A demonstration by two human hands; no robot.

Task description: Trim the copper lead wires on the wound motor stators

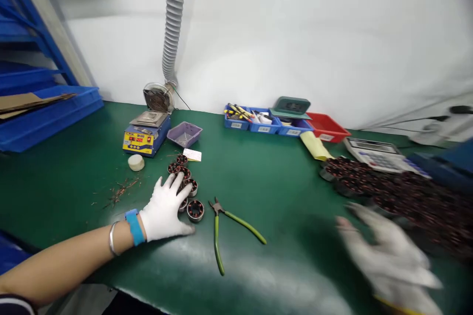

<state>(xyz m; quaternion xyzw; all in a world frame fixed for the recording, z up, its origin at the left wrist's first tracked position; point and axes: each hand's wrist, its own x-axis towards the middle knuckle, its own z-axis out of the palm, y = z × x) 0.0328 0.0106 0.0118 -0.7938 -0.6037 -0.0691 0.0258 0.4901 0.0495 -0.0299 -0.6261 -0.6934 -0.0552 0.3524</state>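
Note:
My left hand (166,209), in a white glove with bare fingertips, lies with fingers spread over a small group of motor stators, round metal rings with copper windings. One stator (195,210) sits beside the fingers; others are partly hidden under them. To the right of this group, green-handled cutting pliers (218,211) rest on the table with their handles apart. My right hand (384,251), also gloved, is blurred by motion. Its thumb and fingers are apart with nothing visible between them, close to a large pile of stators (414,202) on the right.
A blue-and-yellow heating device (146,135) and purple tray (185,134) stand at back left, near wire scraps (120,192) and a round white piece (136,162). Blue bins (264,127), a red bin (327,128) and a calculator (382,155) line the back. A blue rack (48,113) stands left.

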